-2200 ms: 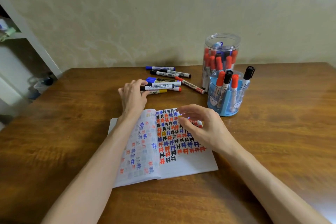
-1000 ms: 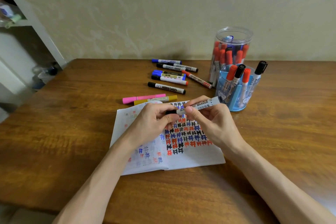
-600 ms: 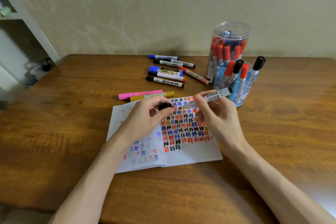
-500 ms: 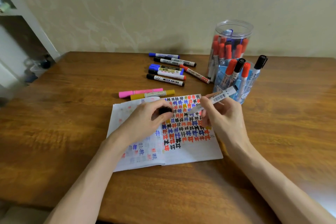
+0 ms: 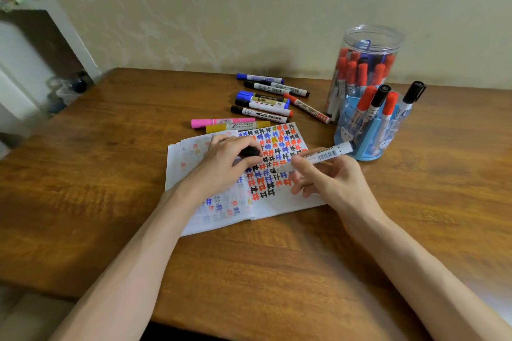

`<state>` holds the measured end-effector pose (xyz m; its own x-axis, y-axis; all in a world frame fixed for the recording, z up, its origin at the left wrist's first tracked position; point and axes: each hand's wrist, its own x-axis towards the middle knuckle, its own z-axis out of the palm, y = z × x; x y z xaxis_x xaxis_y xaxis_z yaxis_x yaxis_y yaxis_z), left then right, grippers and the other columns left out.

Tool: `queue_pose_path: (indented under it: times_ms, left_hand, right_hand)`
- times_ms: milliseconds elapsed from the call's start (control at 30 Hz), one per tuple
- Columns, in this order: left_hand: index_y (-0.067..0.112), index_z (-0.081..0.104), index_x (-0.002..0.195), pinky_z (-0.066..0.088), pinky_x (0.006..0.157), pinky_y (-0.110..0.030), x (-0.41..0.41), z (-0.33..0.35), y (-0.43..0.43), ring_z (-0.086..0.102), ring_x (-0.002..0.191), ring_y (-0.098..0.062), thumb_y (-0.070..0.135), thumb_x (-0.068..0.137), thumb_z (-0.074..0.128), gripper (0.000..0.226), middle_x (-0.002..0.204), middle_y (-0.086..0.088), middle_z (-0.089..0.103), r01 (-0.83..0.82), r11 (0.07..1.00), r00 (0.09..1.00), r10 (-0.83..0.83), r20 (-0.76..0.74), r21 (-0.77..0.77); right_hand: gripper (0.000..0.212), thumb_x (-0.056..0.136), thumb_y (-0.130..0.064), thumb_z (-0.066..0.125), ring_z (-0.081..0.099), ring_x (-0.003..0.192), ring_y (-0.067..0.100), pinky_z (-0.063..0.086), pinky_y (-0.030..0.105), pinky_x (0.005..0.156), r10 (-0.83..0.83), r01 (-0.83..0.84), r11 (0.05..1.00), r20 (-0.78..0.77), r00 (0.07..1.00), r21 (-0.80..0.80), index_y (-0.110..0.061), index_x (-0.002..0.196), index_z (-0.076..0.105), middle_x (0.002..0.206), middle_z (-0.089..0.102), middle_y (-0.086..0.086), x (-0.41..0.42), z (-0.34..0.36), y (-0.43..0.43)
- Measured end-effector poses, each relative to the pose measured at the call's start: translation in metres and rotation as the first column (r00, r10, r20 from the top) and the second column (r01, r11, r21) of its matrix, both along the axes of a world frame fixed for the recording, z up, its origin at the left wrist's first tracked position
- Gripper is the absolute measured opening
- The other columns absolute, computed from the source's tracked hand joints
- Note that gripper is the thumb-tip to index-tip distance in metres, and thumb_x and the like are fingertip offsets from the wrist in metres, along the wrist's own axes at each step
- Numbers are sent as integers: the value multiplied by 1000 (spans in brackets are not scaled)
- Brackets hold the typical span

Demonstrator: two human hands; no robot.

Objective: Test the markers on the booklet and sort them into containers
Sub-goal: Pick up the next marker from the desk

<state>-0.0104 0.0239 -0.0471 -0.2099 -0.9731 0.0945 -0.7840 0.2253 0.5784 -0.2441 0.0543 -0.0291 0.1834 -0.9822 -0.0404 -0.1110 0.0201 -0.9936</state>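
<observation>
Head view, only camera.

Right hand [image 5: 332, 180]: we see it curled around a white marker [image 5: 321, 156], thumb and forefinger pinching the barrel. The uncapped dark tip points down-left, the tail end up-right toward the containers. The tip sits at the page among the marks; we cannot confirm that it touches.

Left hand [image 5: 223, 165]: resting on the left page, fingers bent around a black cap [image 5: 249, 152], which is partly hidden in the grip.

Booklet [image 5: 288, 203]: lying open on the wooden table [image 5: 277, 271], in front of both forearms. The right page carries rows of hash-like marks in red, blue, black and one yellow. The left page shows fainter marks of the same kind.

Just beyond the booklet's far edge lie a pink marker [image 5: 221, 121] and a mustard marker [image 5: 238, 127], side by side and capped. The mustard one touches or nearly touches the page edge.

Further back, loose markers [image 5: 263, 104] lie flat in a group, with blue, black and red caps.

Containers, right of the group: a clear jar [image 5: 372, 36] near the wall [image 5: 249, 8] holds upright markers, mostly red-capped. A blue holder [image 5: 346, 130] stands just in front of it. Its capped markers [image 5: 381, 97], red and black, lean outward.

At the left edge is a shelf unit [image 5: 55, 16], its contents blurred.
</observation>
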Motion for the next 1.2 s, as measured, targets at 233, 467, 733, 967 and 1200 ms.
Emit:
queue_pose_path:
  times_ms: [233,467,733,967,1200]
  left_hand:
    - [46,61,109,33,83,-18,3,-3,-8,38,127,-8,34,99,65,17,120,18,59,21,999,999,-20,-37,37]
    - [46,63,111,37,88,-25,5,-6,-9,42,122,-6,35,96,68,19,116,23,58,24,999,1000,-24,-16,-21]
    - [30,70,118,43,75,-7,3,-7,-4,55,103,6,32,95,70,23,114,12,69,5,987,999,-13,-50,-160]
    - [31,71,119,56,75,-20,4,-6,-2,64,91,-5,37,93,69,27,111,16,64,-4,973,997,-15,-78,-232]
    - [27,70,120,55,74,-24,1,-1,3,62,92,-6,42,93,62,32,109,18,60,-10,965,988,-31,-151,-261]
  right_hand:
    - [5,94,-21,77,77,92,8,62,25,78,11,-33,991,-162,987,-133,-20,92,72,96,79,-3,3,-10,-12]
    - [6,97,-31,72,75,92,6,64,33,78,44,-118,962,-289,956,-246,-28,93,71,98,76,-11,5,-20,-11]
    - [10,97,-35,71,74,91,3,64,33,79,59,-134,965,-311,949,-226,-25,101,73,101,77,-13,4,-24,-11]
    - [14,97,-37,71,72,87,4,62,29,73,50,-163,955,-405,913,-249,-24,100,73,100,76,-13,4,-26,-14]
    - [10,96,-33,72,74,89,6,63,31,72,36,-130,957,-338,940,-258,-23,98,73,99,77,-13,3,-28,-14]
